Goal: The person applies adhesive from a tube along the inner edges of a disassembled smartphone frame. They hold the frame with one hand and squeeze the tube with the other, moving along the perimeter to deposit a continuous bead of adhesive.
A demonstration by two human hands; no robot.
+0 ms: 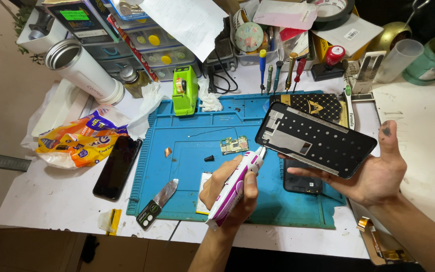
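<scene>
A blue work mat covers the desk's middle, its near part mostly bare. Above it, the right hand cradles a black phone frame; the left hand grips a white-purple glue tube, nozzle touching the frame's lower corner. Stacked clear drawers behind hold small yellow parts.

Relative to blue silicone work mat: crumpled orange-yellow plastic snack bag left; dark glossy phone screen at left edge; white-purple glue tube over mat's lower middle.
</scene>
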